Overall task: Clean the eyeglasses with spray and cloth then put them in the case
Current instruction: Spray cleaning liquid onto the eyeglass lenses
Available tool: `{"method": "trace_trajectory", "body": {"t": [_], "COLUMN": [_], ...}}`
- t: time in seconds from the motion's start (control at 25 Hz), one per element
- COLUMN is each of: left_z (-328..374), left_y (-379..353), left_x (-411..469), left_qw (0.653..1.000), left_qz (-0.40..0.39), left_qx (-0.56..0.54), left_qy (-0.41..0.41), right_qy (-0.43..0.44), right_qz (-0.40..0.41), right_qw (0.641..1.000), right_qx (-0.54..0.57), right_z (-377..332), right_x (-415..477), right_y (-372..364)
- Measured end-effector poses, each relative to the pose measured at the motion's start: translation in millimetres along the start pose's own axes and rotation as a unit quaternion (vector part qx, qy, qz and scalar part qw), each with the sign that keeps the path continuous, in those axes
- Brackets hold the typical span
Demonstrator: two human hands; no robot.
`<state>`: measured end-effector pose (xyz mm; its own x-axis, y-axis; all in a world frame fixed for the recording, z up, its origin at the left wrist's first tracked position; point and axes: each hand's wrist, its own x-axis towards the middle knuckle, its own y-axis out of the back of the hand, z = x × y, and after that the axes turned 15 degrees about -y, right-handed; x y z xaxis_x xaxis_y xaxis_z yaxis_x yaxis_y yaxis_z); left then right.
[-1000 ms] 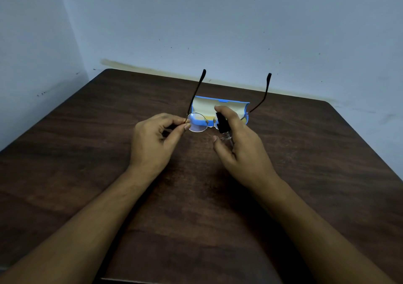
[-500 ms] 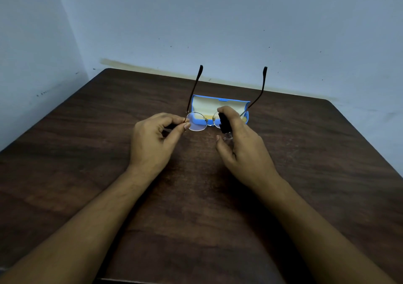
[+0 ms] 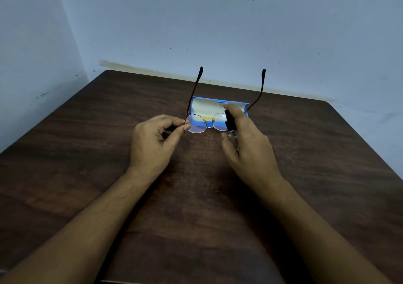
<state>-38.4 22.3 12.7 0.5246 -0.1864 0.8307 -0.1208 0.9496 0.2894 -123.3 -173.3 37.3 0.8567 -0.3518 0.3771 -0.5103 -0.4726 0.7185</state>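
Thin-rimmed round eyeglasses (image 3: 197,126) are held up over the table with both temples unfolded and pointing away from me. My left hand (image 3: 156,141) pinches the frame at its left hinge between thumb and fingers. My right hand (image 3: 247,141) grips a small spray bottle (image 3: 230,123) with a black cap, index finger on top, its nozzle close to the right lens. Behind the glasses lies the open blue case (image 3: 218,106) with a cream lining. I see no cloth.
The dark wooden table (image 3: 196,196) fills the view, its far edge against a pale blue wall (image 3: 218,33). A second wall runs along the left side.
The glasses have tilted so the temples stand a little more upright. My right hand with the bottle has shifted slightly; the index finger stays on the cap.
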Motion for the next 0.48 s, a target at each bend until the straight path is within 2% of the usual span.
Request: {"method": "trace_trajectory", "body": {"t": [0.24, 0.48], "left_z": [-1, -1], "left_y": [3, 2], "left_x": [3, 2], "left_qw": [1.0, 1.0], "left_qz": [0.011, 0.009], "left_qx": [0.014, 0.019], "left_qy": [0.004, 0.016], "right_qy": [-0.049, -0.043], "right_qz": [0.026, 0.02], "right_qw": [0.998, 0.999], "right_qx": [-0.002, -0.005], "right_z": [16, 22], "right_x": [-1, -1], "right_y": [19, 20]}}
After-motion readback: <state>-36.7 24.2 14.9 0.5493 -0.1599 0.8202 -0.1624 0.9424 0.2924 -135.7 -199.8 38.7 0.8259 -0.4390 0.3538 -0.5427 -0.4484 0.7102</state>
